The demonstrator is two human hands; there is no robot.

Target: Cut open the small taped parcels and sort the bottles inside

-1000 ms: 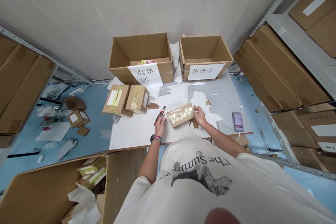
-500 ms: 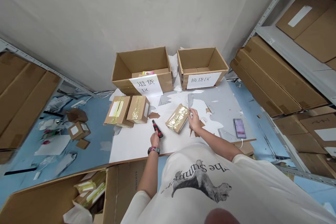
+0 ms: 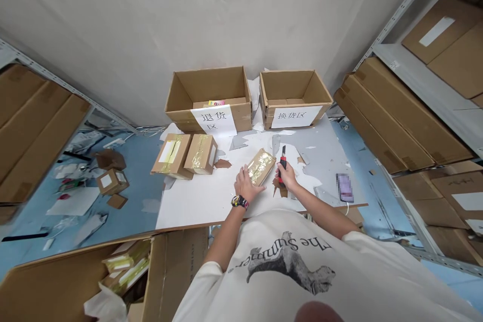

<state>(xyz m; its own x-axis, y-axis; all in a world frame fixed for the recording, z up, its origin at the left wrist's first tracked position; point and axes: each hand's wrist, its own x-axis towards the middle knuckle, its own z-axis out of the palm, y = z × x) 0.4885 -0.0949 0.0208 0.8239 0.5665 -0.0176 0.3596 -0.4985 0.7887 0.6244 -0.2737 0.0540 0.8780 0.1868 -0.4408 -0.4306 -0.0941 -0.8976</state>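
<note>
pinning down a small cardboard parcel (image 3: 259, 166) wrapped in shiny gold tape, the left hand (image 3: 247, 185) lies open and palm down against its near end, gripping nothing. the right hand (image 3: 287, 176) is closed firmly around the red-and-black handle of a box cutter (image 3: 282, 165), with the blade pointing up and away, just beside the parcel's right edge. the parcel sits at a slant between the two hands, close to both. the main risk appears to be the blade: if it skids on the slick tape, or the parcel slides on the torn white paper sheet (image 3: 204, 201) covering the table, the edge could run toward the nearby left hand. pressing too hard could also nick the contents, which are hidden here. to the left lie two taped boxes (image 3: 171, 155) (image 3: 201, 154). beyond them stand two open cardboard cartons (image 3: 208, 88) (image 3: 292, 88) with paper signs, and a blurred phone (image 3: 344, 187) lies off to the right.
</note>
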